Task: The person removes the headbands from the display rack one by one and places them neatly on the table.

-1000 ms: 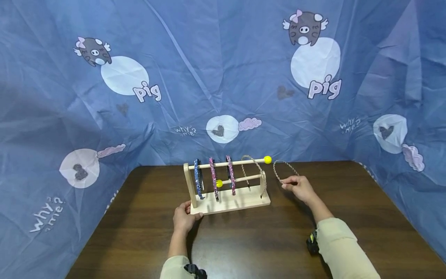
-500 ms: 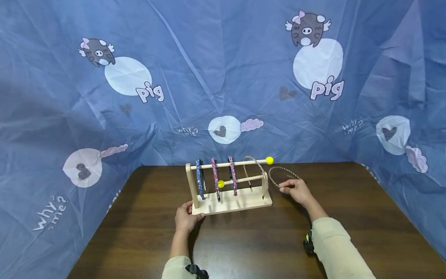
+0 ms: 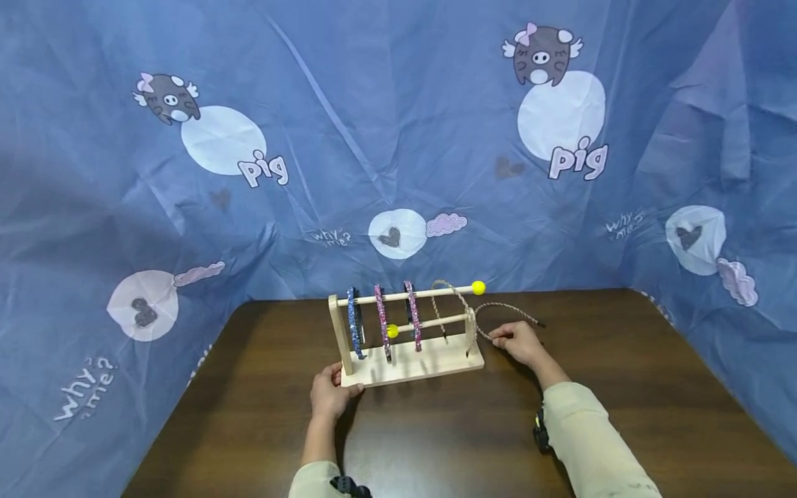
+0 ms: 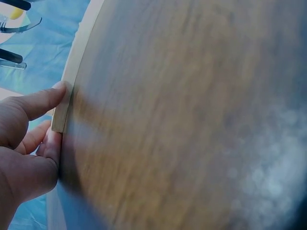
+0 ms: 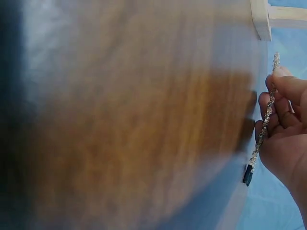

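A wooden headband rack (image 3: 398,371) stands on the table, with an upper and a lower rod. My left hand (image 3: 330,395) grips the left front corner of its base, thumb along the front edge in the left wrist view. Hanging from the upper rod are a blue glittery headband (image 3: 353,321), two pink glittery ones and a thin braided headband (image 3: 463,301) near the right end. Just right of the rack, my right hand (image 3: 520,343) pinches another braided headband (image 3: 506,305). Its black tip (image 5: 248,176) shows in the right wrist view.
The upper rod ends in a yellow ball (image 3: 478,288) on the right; a second yellow ball (image 3: 392,331) caps the lower rod's left end. A dark wooden table (image 3: 436,443) lies under everything. Blue printed cloth (image 3: 324,83) hangs behind and at the sides.
My right hand has moved left and slightly nearer me with the braided headband, which has tilted over and now overlaps the rack's right end in view. The left hand stays at the base.
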{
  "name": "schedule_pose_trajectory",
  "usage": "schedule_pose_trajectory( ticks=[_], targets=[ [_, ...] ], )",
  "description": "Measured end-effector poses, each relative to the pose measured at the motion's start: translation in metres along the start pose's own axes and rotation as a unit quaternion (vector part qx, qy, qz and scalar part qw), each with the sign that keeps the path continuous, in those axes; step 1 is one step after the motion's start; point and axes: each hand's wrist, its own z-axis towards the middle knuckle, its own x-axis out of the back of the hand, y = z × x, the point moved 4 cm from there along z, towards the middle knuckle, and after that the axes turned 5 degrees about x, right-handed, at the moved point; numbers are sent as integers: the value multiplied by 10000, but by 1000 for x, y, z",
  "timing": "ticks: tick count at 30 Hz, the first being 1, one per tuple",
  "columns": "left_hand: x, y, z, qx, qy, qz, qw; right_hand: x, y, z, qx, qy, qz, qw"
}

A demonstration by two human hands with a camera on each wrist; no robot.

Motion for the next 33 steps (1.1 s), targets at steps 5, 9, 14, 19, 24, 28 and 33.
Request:
schedule_pose_trajectory(
  ticks=[5, 9, 14, 19, 24, 28, 33],
  targets=[
    [0, -2, -5, -49, 36, 24, 10000, 0, 1, -4, -123, 33, -59, 9999],
    [-2, -4, -7, -64, -51, 46, 10000, 6, 1, -12, -310, 290, 171, 9990],
    [1, -7, -7, -14, 36, 136, 9999, 8, -5, -18, -417, 586, 915, 9932],
    [2, -8, -7, 2, 18, 56, 10000, 11, -18, -20, -359, 845, 1772, 9799],
    [1, -7, -6, 56, 2, 15, 10000, 16, -36, -24, -120, 975, 2417, 9654],
    [-1, -5, -4, 62, -29, 23, 10000, 21, -51, -25, 202, 1058, 2784, 9544],
    [-2, -3, -1, 9, 6, 8, 10000, 22, -65, -25, 521, 1012, 3057, 9453]
  ],
)
